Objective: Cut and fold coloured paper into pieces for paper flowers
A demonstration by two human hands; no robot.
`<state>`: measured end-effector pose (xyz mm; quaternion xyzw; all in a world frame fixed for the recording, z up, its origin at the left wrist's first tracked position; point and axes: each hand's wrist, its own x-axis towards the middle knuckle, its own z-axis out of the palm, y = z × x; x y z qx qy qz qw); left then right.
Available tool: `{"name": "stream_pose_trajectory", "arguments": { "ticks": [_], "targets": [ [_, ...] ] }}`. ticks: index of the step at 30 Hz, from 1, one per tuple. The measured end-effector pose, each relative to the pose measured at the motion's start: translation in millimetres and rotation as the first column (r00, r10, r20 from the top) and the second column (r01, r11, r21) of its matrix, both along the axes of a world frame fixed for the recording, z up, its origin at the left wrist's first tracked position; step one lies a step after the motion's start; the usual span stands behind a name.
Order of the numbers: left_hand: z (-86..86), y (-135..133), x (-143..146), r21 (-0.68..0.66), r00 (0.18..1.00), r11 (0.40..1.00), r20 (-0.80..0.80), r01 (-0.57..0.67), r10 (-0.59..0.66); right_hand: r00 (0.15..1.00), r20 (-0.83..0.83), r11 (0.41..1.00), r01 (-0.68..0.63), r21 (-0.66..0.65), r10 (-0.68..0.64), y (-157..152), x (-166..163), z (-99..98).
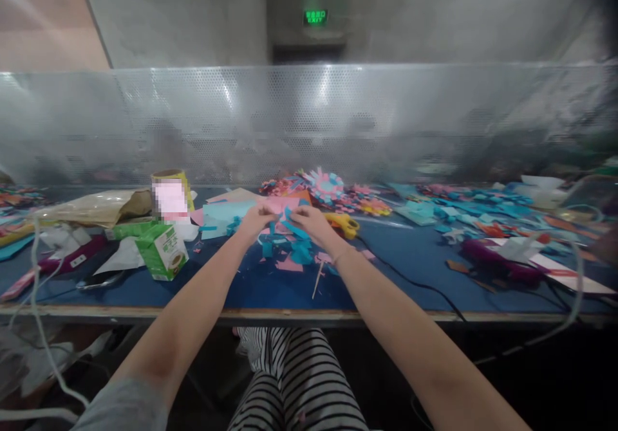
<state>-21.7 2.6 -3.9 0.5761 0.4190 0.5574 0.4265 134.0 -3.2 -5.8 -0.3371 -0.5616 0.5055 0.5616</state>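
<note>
Over the blue table, my right hand (311, 223) is closed in a pinch on a blue paper strip (295, 226). My left hand (257, 219) is also closed, fingertips pressed together just to its left; what lies between them is too small to make out. Beneath both hands are curled blue paper pieces (300, 249) and a pink paper scrap (290, 264). A thin stick (317, 280) lies in front of my right hand. Yellow-handled scissors (348, 226) rest right beside it. Light blue paper sheets (219, 217) lie beyond my left forearm.
A green-and-white carton (163, 251) and a tape roll (181, 177) stand at left. Fringed paper flowers (326, 185) are piled behind my hands. Purple power strips (80, 255) lie at both sides; a black cable (410, 282) crosses the right. A perforated screen (309, 122) closes the back.
</note>
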Motion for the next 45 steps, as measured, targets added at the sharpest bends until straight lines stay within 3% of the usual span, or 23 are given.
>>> {"name": "stream_pose_trajectory", "arguments": {
  "ticks": [4, 10, 15, 20, 23, 26, 32, 37, 45],
  "targets": [
    [0.1, -1, 0, -0.001, 1.0, 1.0, 0.015, 0.024, -0.024, 0.999, 0.032, 1.0, 0.025, 0.016, -0.026, 1, 1, -0.4],
    [4.7, -4, 1, -0.051, 0.998, 0.998, 0.053, 0.027, -0.024, 0.997, -0.033, 0.995, -0.069, -0.071, 0.067, -4, 2, 2.2],
    [4.9, -5, 2, -0.045, 0.997, 0.998, 0.06, 0.052, -0.05, 0.999, -0.042, 0.997, -0.031, -0.072, 0.028, -2, 1, 1.1],
    [5.0, -6, 2, -0.069, 0.995, 0.996, 0.078, 0.063, -0.058, 0.977, -0.147, 0.98, -0.171, -0.097, 0.156, -4, 2, 1.1],
    [7.9, -8, 2, -0.085, 0.993, 0.994, 0.101, 0.075, -0.067, 0.967, -0.123, 0.958, -0.242, -0.15, 0.225, -9, 7, 6.3],
    [11.3, -11, 1, -0.096, 0.99, 0.992, 0.119, 0.087, -0.076, 0.98, -0.086, 0.965, -0.193, -0.176, 0.181, -11, 12, 11.4],
    [12.8, -12, 2, -0.108, 0.985, 0.99, 0.155, 0.09, -0.073, 0.998, -0.04, 0.997, -0.051, -0.065, 0.048, -5, 12, 8.2],
    [11.6, -11, 3, -0.109, 0.986, 0.989, 0.145, 0.1, -0.083, 0.997, -0.064, 0.999, -0.033, 0.007, 0.033, -3, 6, 3.5],
    [8.2, -8, 3, -0.083, 0.992, 0.993, 0.095, 0.089, -0.081, 0.998, 0.044, 0.997, 0.032, 0.065, -0.035, -4, 5, 1.7]
  ]
}}
